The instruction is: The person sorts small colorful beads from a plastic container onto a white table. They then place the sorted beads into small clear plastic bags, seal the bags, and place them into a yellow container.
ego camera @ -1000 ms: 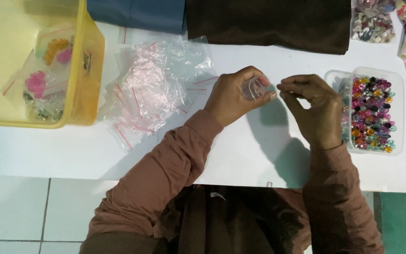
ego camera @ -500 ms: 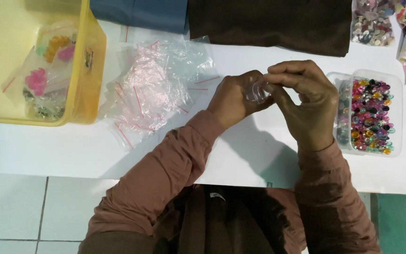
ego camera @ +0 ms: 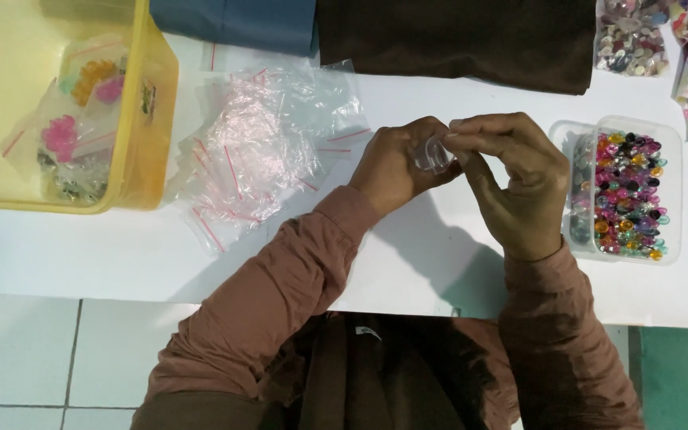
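Both hands have stayed together over the white table [ego camera: 73, 247] during the last second, but the grip has shifted: the right hand [ego camera: 519, 187], which half a second ago arched high over the little clear bag [ego camera: 433, 154], now sits lower, its fingers stretched flat along the bag's top edge and pinching it. The left hand [ego camera: 396, 167] keeps the bag's other side nipped between thumb and fingertips. The bag hangs between the two hands, just above the tabletop; what is inside it is too small to tell. That flat pinch along the top looks like pressing the strip closed, though this is only a judgement. Just right of the right hand stands a clear tub [ego camera: 627, 187] of coloured beads. To the left lies a heap of empty zip bags [ego camera: 260, 151], and beyond it a yellow bin [ego camera: 149, 151] holding filled bags. Dark cloth [ego camera: 455, 36] lies along the far edge. Nothing crowds the hands.
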